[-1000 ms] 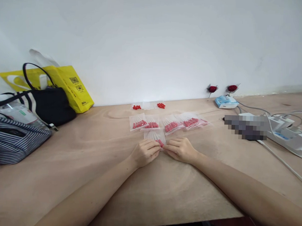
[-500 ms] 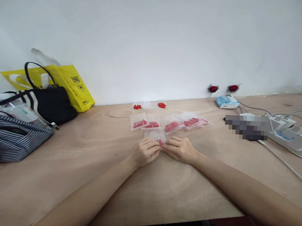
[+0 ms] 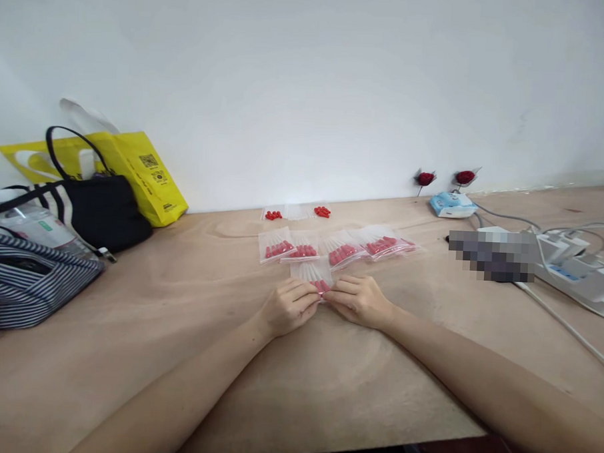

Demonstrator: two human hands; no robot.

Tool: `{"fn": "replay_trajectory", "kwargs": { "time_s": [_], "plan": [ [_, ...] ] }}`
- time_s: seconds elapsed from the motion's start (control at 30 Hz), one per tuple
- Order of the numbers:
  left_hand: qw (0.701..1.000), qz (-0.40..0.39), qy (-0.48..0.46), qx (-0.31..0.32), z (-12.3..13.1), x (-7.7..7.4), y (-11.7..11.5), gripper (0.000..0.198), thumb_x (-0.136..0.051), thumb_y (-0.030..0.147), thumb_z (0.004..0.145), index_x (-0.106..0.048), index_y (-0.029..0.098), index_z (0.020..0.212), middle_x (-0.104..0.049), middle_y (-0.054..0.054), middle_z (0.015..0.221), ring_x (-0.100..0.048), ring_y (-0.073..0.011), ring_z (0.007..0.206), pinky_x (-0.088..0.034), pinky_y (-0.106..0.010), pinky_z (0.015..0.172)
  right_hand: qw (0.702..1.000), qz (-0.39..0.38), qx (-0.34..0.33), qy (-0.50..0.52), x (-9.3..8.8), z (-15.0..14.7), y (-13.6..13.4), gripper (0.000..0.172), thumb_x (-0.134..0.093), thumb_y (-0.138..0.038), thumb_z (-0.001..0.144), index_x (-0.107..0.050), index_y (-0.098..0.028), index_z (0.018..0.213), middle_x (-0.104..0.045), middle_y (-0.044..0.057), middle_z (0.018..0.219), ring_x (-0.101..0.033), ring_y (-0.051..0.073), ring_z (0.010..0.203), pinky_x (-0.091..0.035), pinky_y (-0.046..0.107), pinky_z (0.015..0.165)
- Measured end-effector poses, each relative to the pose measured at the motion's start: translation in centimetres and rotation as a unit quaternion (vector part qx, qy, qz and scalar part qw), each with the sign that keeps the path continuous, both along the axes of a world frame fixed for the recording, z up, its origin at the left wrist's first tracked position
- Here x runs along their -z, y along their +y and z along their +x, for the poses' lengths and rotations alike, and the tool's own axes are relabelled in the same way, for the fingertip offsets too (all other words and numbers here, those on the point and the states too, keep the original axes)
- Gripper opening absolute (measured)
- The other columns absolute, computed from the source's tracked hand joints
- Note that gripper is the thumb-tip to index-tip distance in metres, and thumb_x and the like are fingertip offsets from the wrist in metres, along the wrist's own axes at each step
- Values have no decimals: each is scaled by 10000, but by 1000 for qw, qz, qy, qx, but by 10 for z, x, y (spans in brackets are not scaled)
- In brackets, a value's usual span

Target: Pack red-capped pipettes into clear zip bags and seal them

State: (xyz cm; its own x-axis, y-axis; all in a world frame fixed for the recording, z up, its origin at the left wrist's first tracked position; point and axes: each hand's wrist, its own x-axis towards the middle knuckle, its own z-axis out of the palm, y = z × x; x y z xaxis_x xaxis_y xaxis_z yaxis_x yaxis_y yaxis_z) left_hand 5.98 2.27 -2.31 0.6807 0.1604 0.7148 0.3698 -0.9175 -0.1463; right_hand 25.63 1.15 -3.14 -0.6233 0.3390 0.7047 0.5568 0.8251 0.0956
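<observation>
My left hand [image 3: 289, 307] and my right hand [image 3: 359, 300] meet at the middle of the wooden table [image 3: 187, 328], both with fingers curled and pinching the near edge of a small clear bag of red pieces [image 3: 314, 275]. Just beyond it lies a row of several similar filled bags [image 3: 337, 245]. Farther back, near the wall, two little heaps of loose red pieces [image 3: 273, 215] flank some empty clear bags [image 3: 296, 211].
At the left stand a striped bag [image 3: 27, 278], a black handbag [image 3: 100, 208] and a yellow bag [image 3: 144, 173]. At the right lie white power strips with cables [image 3: 578, 268], a blurred dark object [image 3: 495, 256], a blue-white packet [image 3: 452, 204] and two red roses [image 3: 444, 177].
Both hands keep their pinch on the bag, with only slight finger movement. The view sways a little and returns.
</observation>
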Motion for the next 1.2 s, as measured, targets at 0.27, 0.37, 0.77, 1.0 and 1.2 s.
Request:
{"fn": "replay_trajectory", "kwargs": {
  "time_s": [0.27,0.37,0.77,1.0,1.2],
  "plan": [
    [997,55,42,-18,-9,-6,-2,84,-487,102,799,-561,142,794,-635,-36,749,-570,-136,668,-466,-295,657,1000,0,-2,5,-1,1,-1,209,-412,-203,842,-606,-177,769,-573,-2,622,-482,97,581,-315,239,532],
    [993,80,71,-46,-17,-10,-5,109,-462,106,819,-548,138,762,-620,-35,718,-553,-134,641,-459,-292,641,1000,-14,-4,8,-1,1,-1,206,-415,-212,846,-600,-177,762,-582,1,635,-486,94,587,-314,234,540],
    [992,14,103,-77,-37,-6,-3,337,-399,299,892,-440,150,592,-493,2,544,-426,-115,496,-342,-244,503,998,-57,13,12,0,4,-1,249,-469,-316,832,-567,-166,659,-556,-9,587,-476,87,541,-271,227,509],
    [854,-482,-110,-164,-37,-19,-11,309,-383,471,844,-434,171,792,-510,10,670,-492,-107,569,-395,-223,536,999,-42,-5,30,-4,3,-6,235,-468,-297,839,-588,-170,681,-553,-9,578,-482,83,540,-278,214,499],
    [591,-751,-264,-134,-26,-30,-25,663,-704,322,629,-278,234,1128,-520,57,701,-493,-59,499,-396,-191,515,997,-15,-56,50,-4,-8,-13,218,-453,-270,848,-609,-180,725,-565,-13,581,-488,74,523,-310,209,497]
  ]
}}
